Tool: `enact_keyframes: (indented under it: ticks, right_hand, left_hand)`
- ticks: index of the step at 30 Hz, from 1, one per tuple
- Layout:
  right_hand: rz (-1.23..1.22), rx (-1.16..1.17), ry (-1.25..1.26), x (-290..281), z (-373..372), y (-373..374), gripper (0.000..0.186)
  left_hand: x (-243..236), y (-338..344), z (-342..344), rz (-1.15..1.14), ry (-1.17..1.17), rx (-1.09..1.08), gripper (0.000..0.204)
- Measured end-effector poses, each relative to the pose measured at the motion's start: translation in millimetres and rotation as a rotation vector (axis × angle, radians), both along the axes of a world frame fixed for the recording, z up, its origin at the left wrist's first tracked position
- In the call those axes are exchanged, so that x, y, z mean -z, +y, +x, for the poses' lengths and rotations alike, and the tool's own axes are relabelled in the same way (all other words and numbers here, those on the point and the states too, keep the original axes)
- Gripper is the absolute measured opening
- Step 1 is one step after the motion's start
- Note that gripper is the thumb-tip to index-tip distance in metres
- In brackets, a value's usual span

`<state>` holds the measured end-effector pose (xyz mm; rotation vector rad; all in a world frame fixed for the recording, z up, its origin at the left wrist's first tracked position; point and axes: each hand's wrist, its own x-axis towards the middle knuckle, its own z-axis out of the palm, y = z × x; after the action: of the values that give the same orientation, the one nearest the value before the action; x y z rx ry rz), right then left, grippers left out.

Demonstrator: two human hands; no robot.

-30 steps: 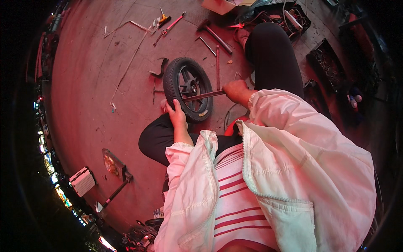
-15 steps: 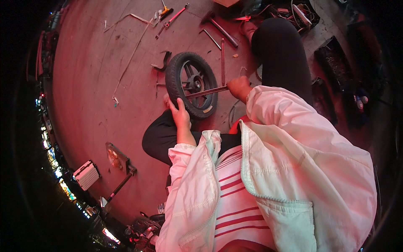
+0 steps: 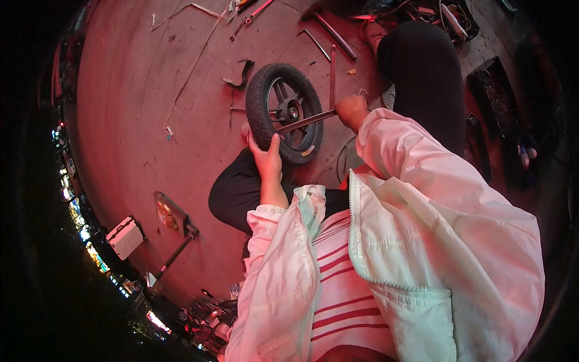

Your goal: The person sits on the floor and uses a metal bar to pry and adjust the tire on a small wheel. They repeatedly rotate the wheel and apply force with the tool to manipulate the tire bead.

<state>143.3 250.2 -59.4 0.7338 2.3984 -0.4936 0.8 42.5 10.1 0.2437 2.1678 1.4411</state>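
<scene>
A small motorcycle wheel with a black tire [image 3: 258, 99] and dark spoked rim [image 3: 292, 112] stands tilted on the floor between my legs. My left hand [image 3: 268, 161] grips the tire at its lower left edge, thumb on the near side and fingers partly hidden behind. My right hand [image 3: 351, 112] is closed around the end of a flat metal tire lever [image 3: 307, 121]. The lever's other end reaches to the rim edge and tire bead near my left thumb; its exact tip is hard to make out.
Beyond the wheel lie a hammer [image 3: 335, 36], a bent rod [image 3: 316, 45], a straight bar [image 3: 333, 78] and a curved black bracket [image 3: 243, 73]. A wrench [image 3: 247, 20] is farther off. A box of cluttered tools [image 3: 455, 21] stands far right, a white case [image 3: 125, 238] at left.
The view has shifted slightly, so the wheel and floor tools sit a little higher and farther right. Both hands keep their grips on the tire and lever.
</scene>
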Motion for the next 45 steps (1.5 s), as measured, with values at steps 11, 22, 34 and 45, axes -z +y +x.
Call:
enact_keyframes:
  ticks: [11, 22, 34, 45]
  right_hand:
    - [-0.039, 0.143, -0.021, 19, 4, -4, 0.02]
    - [0.134, 0.008, -0.223, 25, 37, 1, 0.022]
    - [-0.21, -0.109, 0.05, -135, 48, -18, 0.021]
    - [-0.3, 0.251, 0.24, -110, 75, -34, 0.019]
  left_hand:
    - [4, 4, -2, -0.064, 0.044, 0.024, 0.075]
    - [11, -4, -4, -0.035, 0.018, -0.012, 0.08]
    - [18, -5, 1, -0.114, 0.184, 0.073, 0.072]
    - [4, 1, 18, -0.04, -0.122, 0.068, 0.059]
